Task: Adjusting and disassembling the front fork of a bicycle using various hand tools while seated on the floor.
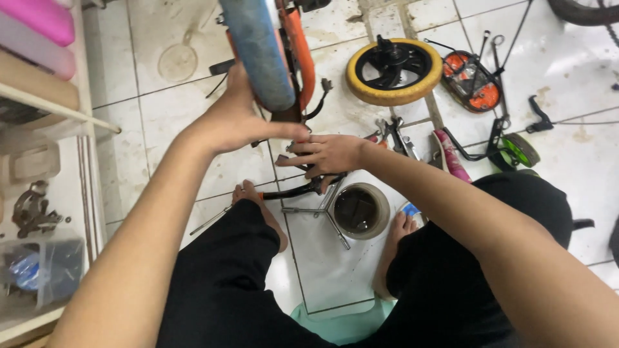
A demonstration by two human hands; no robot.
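A small bicycle stands in front of me, its blue-grey tyre (pixel 258 51) up close and an orange frame (pixel 300 55) behind it. My left hand (pixel 235 119) is closed against the lower part of the tyre and frame, thumb stretched to the right. My right hand (pixel 325 154) meets it from the right, fingers curled on a small dark part at the bottom of the frame. Just what the fingers pinch is hidden. Both my bare feet rest on the white tiled floor (pixel 335 264) below.
A three-way socket wrench (pixel 322 212) and a round tin of dark liquid (pixel 358 209) lie between my feet. A loose yellow-tyred wheel (pixel 393 71), training wheels (pixel 519 148), an orange-and-black part (pixel 471 80) and pliers (pixel 393 132) lie beyond. Shelves (pixel 39 161) stand at left, a green stool (pixel 342 322) beneath me.
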